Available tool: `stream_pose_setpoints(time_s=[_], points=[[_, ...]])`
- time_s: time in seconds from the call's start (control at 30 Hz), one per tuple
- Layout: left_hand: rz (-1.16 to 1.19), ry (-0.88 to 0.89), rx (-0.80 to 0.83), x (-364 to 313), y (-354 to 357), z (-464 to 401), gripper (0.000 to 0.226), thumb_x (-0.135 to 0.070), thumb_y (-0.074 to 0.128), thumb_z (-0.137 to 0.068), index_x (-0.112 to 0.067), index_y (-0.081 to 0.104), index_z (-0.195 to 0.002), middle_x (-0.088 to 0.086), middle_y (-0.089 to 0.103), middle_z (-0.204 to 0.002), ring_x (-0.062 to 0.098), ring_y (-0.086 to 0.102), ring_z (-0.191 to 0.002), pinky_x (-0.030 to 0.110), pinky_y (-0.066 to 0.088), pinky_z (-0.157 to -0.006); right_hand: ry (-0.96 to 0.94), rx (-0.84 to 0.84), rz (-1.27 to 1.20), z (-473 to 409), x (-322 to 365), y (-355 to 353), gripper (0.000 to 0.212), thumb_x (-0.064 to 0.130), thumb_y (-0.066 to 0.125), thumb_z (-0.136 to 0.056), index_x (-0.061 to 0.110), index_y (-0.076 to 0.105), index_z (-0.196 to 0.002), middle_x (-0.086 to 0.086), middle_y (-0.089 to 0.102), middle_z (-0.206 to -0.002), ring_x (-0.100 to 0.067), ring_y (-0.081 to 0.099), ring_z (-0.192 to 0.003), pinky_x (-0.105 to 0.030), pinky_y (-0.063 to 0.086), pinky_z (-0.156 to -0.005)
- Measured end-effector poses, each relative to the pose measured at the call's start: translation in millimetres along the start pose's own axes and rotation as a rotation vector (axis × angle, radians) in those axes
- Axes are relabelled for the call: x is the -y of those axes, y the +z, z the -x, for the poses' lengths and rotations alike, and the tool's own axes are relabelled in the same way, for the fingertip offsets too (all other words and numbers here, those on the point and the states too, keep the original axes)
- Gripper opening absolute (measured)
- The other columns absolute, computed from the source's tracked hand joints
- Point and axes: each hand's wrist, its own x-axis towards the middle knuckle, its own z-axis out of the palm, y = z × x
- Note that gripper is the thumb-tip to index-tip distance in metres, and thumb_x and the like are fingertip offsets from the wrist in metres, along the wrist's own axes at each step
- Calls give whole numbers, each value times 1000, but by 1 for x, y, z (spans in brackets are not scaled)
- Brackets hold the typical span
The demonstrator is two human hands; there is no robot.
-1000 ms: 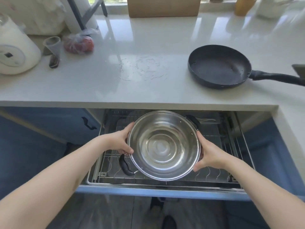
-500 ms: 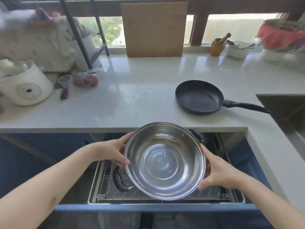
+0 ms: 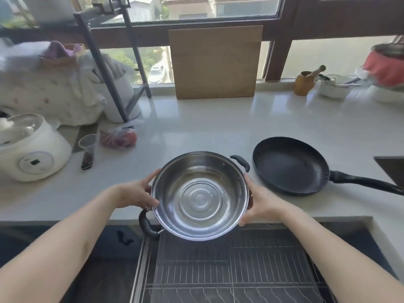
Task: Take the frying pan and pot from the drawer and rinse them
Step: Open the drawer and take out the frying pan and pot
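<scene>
A shiny steel pot (image 3: pixel 200 195) with two black side handles hangs in the air over the counter's front edge, tilted toward me so its empty inside shows. My left hand (image 3: pixel 136 193) grips its left rim and my right hand (image 3: pixel 260 203) grips its right rim. The black frying pan (image 3: pixel 289 165) lies on the white counter to the right of the pot, its long handle pointing right. Below the pot the drawer (image 3: pixel 229 270) stands pulled out, showing its wire rack.
A white rice cooker (image 3: pixel 30 149) sits at the left, with a small cup (image 3: pixel 87 143) and a bagged red item (image 3: pixel 119 137) beside it. A wooden board (image 3: pixel 215 62) leans against the window. The sink corner (image 3: pixel 391 169) shows at the right edge.
Both hands have lifted the pot up out of the drawer to counter height. The view has tilted upward, showing more of the window.
</scene>
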Motion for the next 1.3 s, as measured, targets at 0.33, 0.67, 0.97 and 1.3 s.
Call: stream_pose_setpoints(time_s=[0.33,0.67,0.97,1.3], points=[[133,75,-226,-21,-40,-57,80,2,65,-90,-37,29,-151,15,56,-86,20,57,-64,25,55,-65,42,-59,-42,-69,2,-32,107,17,89,-56,49,26,-135,21,60,-101,7,59,-83,-16,49,-71],[-162,306,-795,-27,34,-34,76,-37,65,-91,-20,26,-154,5,34,-156,26,33,-141,47,31,-116,113,-423,58,-18,-14,7,112,42,81,-73,28,5,-155,6,41,-123,-8,47,-106,-34,45,-98],[-126,353,-930,39,230,98,88,-50,57,-87,-27,8,-157,-3,14,-162,14,6,-149,35,9,-118,187,-717,-165,169,-56,79,104,36,78,-76,22,13,-155,3,41,-128,-11,48,-112,-30,44,-96],[-264,-6,-1004,186,391,174,101,-37,82,-74,-5,27,-152,19,36,-152,37,29,-140,55,30,-111,515,-843,-158,349,-140,197,102,27,85,-71,10,24,-151,-7,45,-119,-23,53,-104,-45,45,-98]])
